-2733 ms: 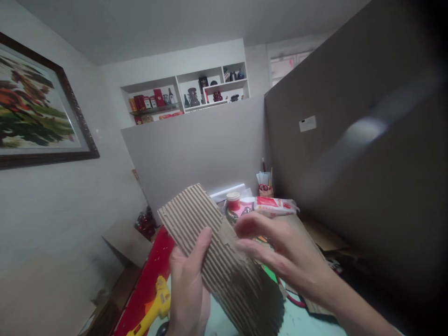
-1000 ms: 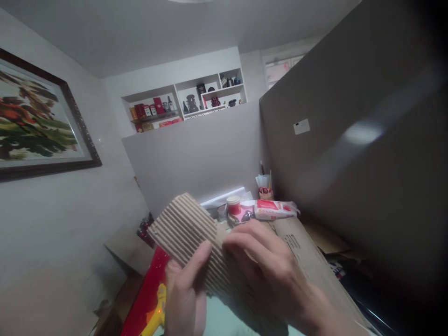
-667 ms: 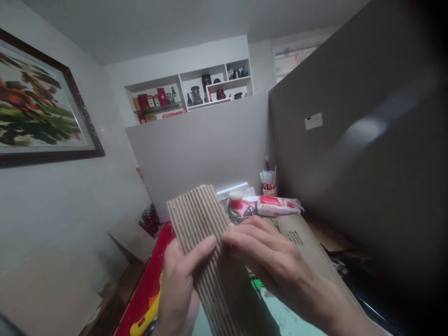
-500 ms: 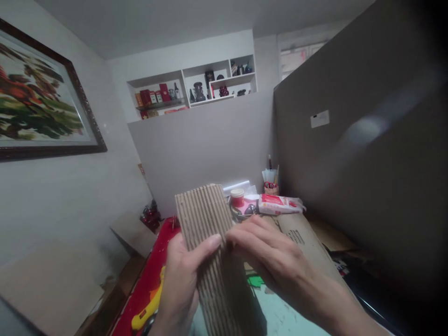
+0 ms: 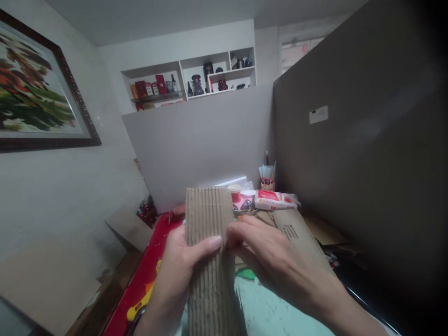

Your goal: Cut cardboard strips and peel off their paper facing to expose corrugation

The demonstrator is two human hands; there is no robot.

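A long strip of corrugated cardboard [image 5: 209, 212], its ridges running lengthwise, stands up in front of me above the table. My left hand [image 5: 187, 256] is closed round its left side, the thumb lying across the ridged face and the other fingers hidden behind. At the strip's right edge my right hand [image 5: 261, 247] is closed, its curled fingers pinching that edge; the fingertips are partly out of sight. Beneath lies a pale green work surface [image 5: 276, 308] with a bright green scrap [image 5: 246, 273] on it.
A yellow-handled tool [image 5: 140, 303] lies on the red cloth [image 5: 121, 301] at left. Behind are a paper cup [image 5: 234, 193], a red-and-white packet [image 5: 276, 199] and a pen holder [image 5: 268, 184]. A flat cardboard piece [image 5: 297, 233] lies right. Grey panels [image 5: 210, 144] enclose the back and right.
The cardboard strip has turned from a leftward lean to nearly upright, its top shifting right. Both hands keep their hold on it. The whole view has shifted slightly.
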